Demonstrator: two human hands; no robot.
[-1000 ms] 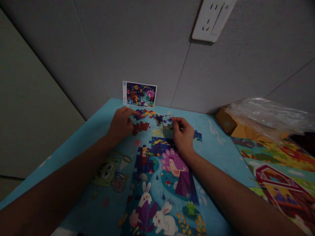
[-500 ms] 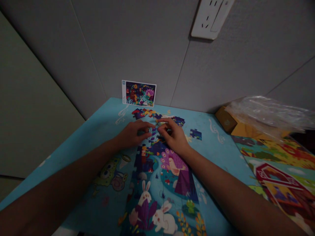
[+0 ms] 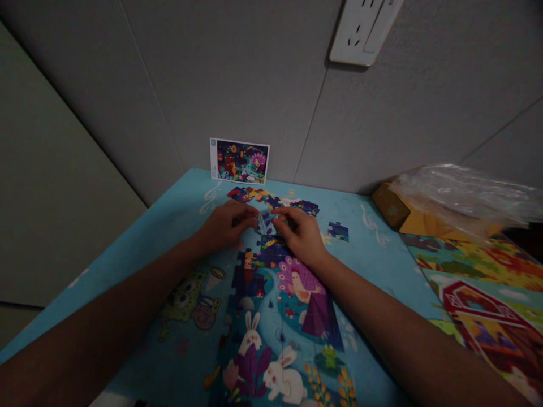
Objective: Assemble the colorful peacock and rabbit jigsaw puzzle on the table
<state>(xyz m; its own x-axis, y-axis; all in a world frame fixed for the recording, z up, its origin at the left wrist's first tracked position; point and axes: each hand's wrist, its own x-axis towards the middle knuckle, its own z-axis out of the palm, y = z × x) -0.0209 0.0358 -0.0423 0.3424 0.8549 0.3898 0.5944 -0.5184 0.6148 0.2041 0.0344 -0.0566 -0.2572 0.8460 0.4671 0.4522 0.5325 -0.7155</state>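
A light-blue jigsaw piece with purple marks [image 3: 266,224] is held between both hands, just beyond the upper edge of the joined jigsaw [image 3: 265,305]. My left hand [image 3: 227,227] is closed, its thumb and fingertips pinching the piece's left side. On the other side, my right hand [image 3: 300,234] is closed at the piece's right edge, its fingertips partly hiding it. The joined part shows rabbits, a stream and a pink peacock. Behind the hands lie several loose jigsaw pieces [image 3: 241,194], and one dark-blue piece [image 3: 338,231] lies apart on the right.
A picture card [image 3: 241,161] leans against the grey wall at the table's back. On the blue table [image 3: 373,271], at right, are a yellow-brown box [image 3: 390,206], clear plastic wrap [image 3: 462,189] and a colourful farm picture [image 3: 487,316]. A socket [image 3: 360,34] is on the wall.
My left hand has shifted slightly left and up. The piece between the hands now shows more of its light-blue and purple face. My right hand has barely moved.
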